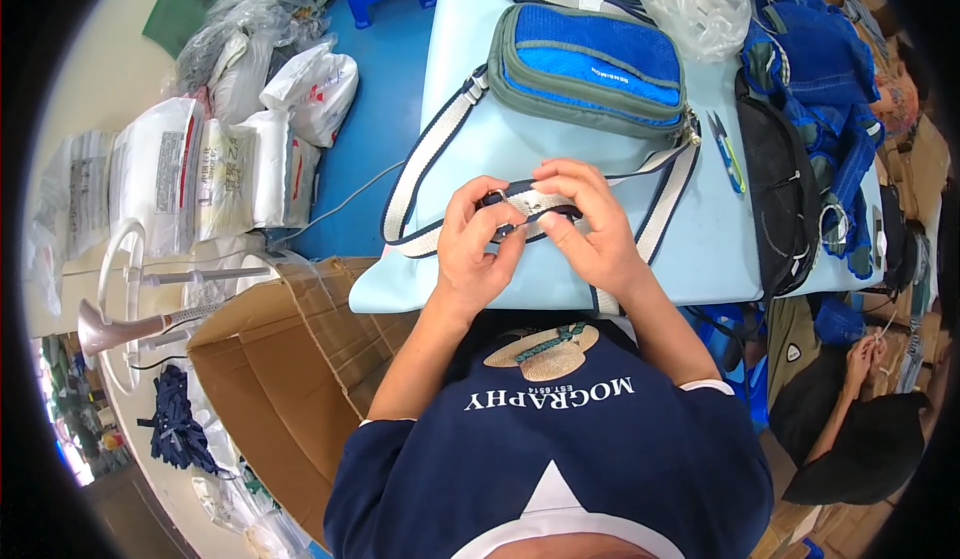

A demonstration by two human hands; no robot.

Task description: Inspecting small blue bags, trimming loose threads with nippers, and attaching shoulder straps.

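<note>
A blue and grey-green shoulder bag (585, 69) lies on the pale blue table top, just beyond my hands. Its white strap with navy edges (430, 159) loops out from both sides and comes back toward me. My left hand (480, 244) pinches the strap at a dark slider buckle (492, 198). Close beside it, my right hand (595, 227) holds the same strap between thumb and fingers. A short piece of strap is stretched between the two hands, above the table. My fingers partly hide the buckle and the strap's layers.
Slim snips (727, 154) with yellow-green and blue handles lie right of the bag. Black pouches (775, 199) and blue bags (815, 49) crowd the right side. Clear plastic (695, 4) sits at the back. An open cardboard box (270, 349) stands left; a co-worker's hands (868, 359) show at right.
</note>
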